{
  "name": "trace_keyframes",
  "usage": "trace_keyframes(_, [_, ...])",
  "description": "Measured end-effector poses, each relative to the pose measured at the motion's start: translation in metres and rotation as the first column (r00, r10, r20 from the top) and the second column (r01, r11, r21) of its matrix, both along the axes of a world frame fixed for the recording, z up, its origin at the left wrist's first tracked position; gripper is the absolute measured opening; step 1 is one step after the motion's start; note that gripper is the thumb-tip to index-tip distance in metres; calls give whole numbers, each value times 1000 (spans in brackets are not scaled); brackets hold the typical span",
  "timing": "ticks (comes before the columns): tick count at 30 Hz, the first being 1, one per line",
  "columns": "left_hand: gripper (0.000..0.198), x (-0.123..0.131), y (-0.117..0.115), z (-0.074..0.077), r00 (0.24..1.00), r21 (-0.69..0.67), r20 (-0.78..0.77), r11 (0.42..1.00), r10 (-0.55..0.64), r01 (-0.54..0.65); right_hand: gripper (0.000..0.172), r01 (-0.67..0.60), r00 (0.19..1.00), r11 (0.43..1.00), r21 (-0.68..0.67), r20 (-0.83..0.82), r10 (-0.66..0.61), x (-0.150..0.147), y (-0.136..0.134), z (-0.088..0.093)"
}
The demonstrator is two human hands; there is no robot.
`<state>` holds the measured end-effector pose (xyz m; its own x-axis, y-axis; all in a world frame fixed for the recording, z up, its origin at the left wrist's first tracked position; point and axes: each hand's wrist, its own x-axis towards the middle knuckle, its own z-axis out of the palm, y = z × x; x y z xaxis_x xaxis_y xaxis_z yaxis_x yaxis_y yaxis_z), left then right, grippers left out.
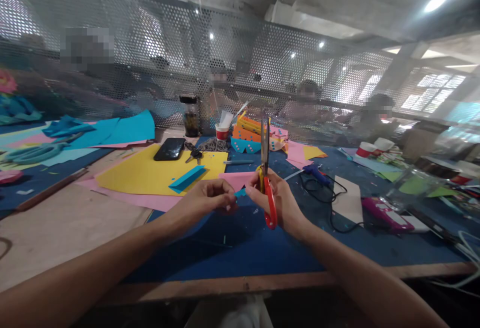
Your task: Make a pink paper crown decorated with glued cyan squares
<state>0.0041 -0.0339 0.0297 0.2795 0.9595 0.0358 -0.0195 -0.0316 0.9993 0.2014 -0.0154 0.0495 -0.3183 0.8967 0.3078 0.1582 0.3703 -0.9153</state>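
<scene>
My left hand (212, 195) is closed in a pinch at the left end of a small piece of blue paper (240, 193). The fingertips of my right hand (285, 203) meet the other end of that piece. Held in the same right hand is a pair of scissors (269, 203), with red and yellow handles and the blades pointing up, away from the paper. Just beyond my left hand, a folded blue paper strip (187, 179) rests on a yellow paper sheet (129, 175). Pink paper (237, 180) lies behind my fingers.
On the yellow sheet are a black phone (169, 149) and keys (194, 153). Behind them stand a dark-lidded jar (190, 118) and decorated paper pieces (245, 145). To the right lie a blue glue gun (317, 173) with its cord and a magenta device (388, 214). Perforated metal panels (150, 78) rise behind.
</scene>
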Motion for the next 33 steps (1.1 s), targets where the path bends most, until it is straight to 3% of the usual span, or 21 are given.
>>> trace_keyframes(6, [17, -2, 2, 2, 998, 42, -29, 998, 49, -48, 22, -34, 999, 998, 46, -4, 34, 3, 6, -9])
trace_keyframes(14, [21, 0, 2, 3, 997, 64, -44, 996, 68, -65, 28, -64, 998, 998, 2, 6, 64, 1, 9, -15])
trace_keyframes(21, [18, -3, 3, 0, 991, 81, 95, 992, 92, -99, 27, -79, 997, 997, -19, -9, 79, -1, 4, -11])
trace_keyframes(28, [17, 3, 3, -8, 987, -9, 162, 1000, 12, -11, 28, -19, 999, 1000, 4, -27, 19, -3, 3, -10])
trace_keyframes(33, [18, 4, 0, -6, 989, 16, 145, 1000, 24, -27, 30, -119, 993, 992, -43, -20, 118, -2, -1, -10])
